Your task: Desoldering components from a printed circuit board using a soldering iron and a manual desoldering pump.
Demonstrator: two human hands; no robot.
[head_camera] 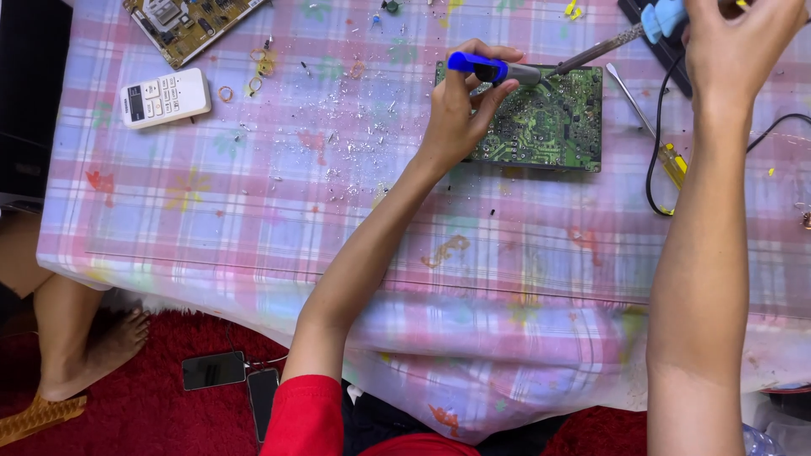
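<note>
A green circuit board (553, 127) lies solder side up on the pink and blue checked tablecloth (253, 228). My left hand (460, 105) is shut on a blue and grey desoldering pump (494, 70), its tip at the board's upper edge. My right hand (735, 42) grips the blue handle of a soldering iron (629, 35); the metal tip of the iron meets the pump tip over the board. A black cord (655, 160) runs down from the iron.
A white remote control (165, 97) and a second circuit board (190, 21) lie at the far left. A yellow-handled screwdriver (655, 135) rests right of the green board. Solder scraps litter the cloth. Two phones (228, 371) lie on the red carpet; another person's bare leg (68, 329) is at left.
</note>
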